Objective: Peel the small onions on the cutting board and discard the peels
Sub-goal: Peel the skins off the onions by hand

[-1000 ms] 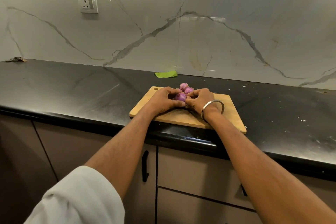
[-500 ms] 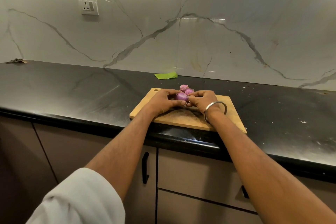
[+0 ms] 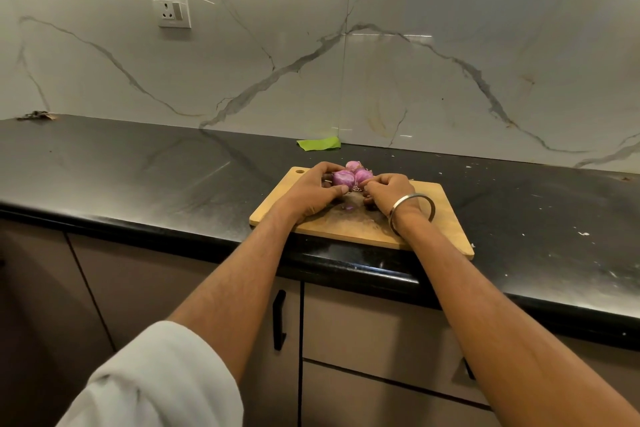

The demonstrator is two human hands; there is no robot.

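Peeling under way: our left hand (image 3: 313, 194) grips one onion (image 3: 343, 179); right hand (image 3: 389, 192) pinches its skin; two more onions (image 3: 358, 172) wait on the board (image 3: 440, 218).

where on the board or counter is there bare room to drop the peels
The right end of the cutting board, past the right hand, is bare. So is the black counter left of the board. The board's far middle is crowded: the left hand, the onions and a peel scrap.
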